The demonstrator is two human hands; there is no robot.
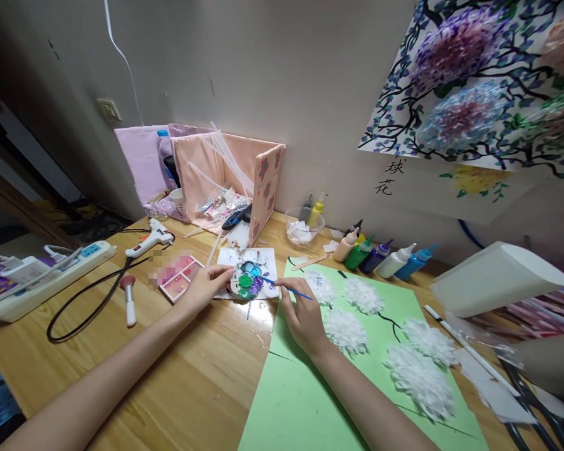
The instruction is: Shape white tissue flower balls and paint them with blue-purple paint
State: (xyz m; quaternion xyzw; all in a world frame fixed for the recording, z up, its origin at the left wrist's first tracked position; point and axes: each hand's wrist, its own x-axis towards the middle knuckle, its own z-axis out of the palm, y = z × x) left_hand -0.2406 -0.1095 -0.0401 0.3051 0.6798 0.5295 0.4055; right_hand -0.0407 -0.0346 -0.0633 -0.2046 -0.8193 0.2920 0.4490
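A flower-shaped paint palette [247, 282] with green, purple and blue paint in its wells rests on a paint-stained white sheet [269, 260]. At its left rim, the fingers of my left hand [210, 287] pinch the edge. My right hand [304, 318] grips a thin blue paintbrush [299, 292], whose tip is at the purple well on the palette's right side. Beneath my right forearm lies a green sheet [291, 394] with drawn black branches and several fluffy white paper flowers [420, 379]. One flower by the right hand has faint blue marks.
Several paint bottles [358, 255] line the wall behind the green sheet, beside a clear bowl [304, 227] of white scraps. A pink fabric box [267, 188] stands at the back. Leftward are a glue gun [153, 239], a makeup brush [130, 304] and a power strip [51, 282].
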